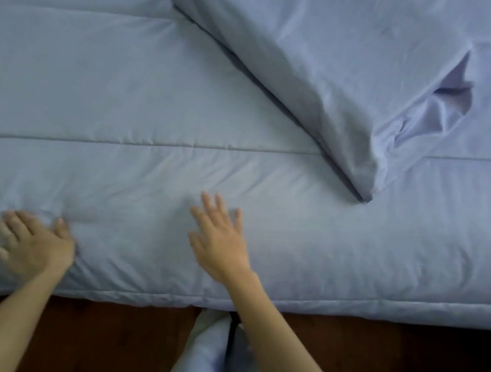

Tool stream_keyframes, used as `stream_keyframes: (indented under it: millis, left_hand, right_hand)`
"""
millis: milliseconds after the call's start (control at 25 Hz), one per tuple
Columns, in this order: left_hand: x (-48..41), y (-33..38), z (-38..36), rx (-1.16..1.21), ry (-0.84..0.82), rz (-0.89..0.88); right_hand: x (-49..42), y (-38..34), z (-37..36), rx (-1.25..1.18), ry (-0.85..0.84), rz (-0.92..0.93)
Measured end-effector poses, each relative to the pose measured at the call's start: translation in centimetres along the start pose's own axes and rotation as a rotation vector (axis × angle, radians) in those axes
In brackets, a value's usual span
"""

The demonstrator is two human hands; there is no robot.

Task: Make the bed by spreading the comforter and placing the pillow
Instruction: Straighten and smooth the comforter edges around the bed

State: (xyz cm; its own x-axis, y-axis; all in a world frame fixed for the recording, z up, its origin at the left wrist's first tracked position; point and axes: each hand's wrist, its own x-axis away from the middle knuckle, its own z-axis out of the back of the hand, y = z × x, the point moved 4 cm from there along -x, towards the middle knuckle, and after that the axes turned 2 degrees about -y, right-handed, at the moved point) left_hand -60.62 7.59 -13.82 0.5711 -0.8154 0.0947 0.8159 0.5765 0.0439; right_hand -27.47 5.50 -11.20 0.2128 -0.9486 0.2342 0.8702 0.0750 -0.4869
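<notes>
A pale blue comforter (127,88) lies across the bed and fills most of the view. Its near hem runs along the bed's front edge. A corner of the comforter (295,79) is folded back diagonally at the upper middle, with its tip pointing down to the right. My left hand (32,243) lies flat on the comforter at the lower left, fingers spread, blurred. My right hand (220,237) lies flat near the lower middle, fingers spread, holding nothing. No pillow is in view.
A dark brown wooden bed frame (357,349) runs below the comforter's hem. Pale blue fabric (211,355) hangs between my forearms at the bottom. A deep crease with a dark hollow (453,95) sits at the right, beside the folded corner.
</notes>
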Motion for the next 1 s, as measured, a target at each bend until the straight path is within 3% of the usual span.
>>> stream_keyframes:
  millis: [40,160,320,680,800,880,920,1000]
  left_hand:
    - [1.0,1.9,0.4,0.04,0.027,-0.038]
    - [7.6,11.2,-0.4,0.2,0.014,-0.36]
    - [20.2,24.0,-2.5,0.19,-0.123,-0.765]
    - [44.7,46.3,-4.2,0.261,-0.121,-1.43]
    - [48.7,56.5,-4.0,0.31,-0.14,-1.446]
    - [48.0,61.7,-4.3,0.271,-0.156,-1.312]
    - [46.9,62.6,-5.0,0.193,-0.162,-1.23]
    - [44.4,61.1,-6.3,0.069,-0.122,-1.081]
  right_hand:
    - [-0.6,0.3,-0.2,0.044,-0.078,0.043]
    - [0.8,6.7,0.9,0.264,0.008,0.026]
    - [7.9,21.6,6.7,0.265,0.078,-0.32]
    - [30.5,53.0,19.0,0.129,0.151,-0.901]
    - [36.0,59.5,22.5,0.017,0.226,-1.183]
    - [36.3,61.4,24.9,-0.017,0.359,-1.31]
    - [34.7,61.2,26.1,0.001,0.439,-1.277]
    - [28.2,58.6,27.7,-0.01,0.551,-1.04]
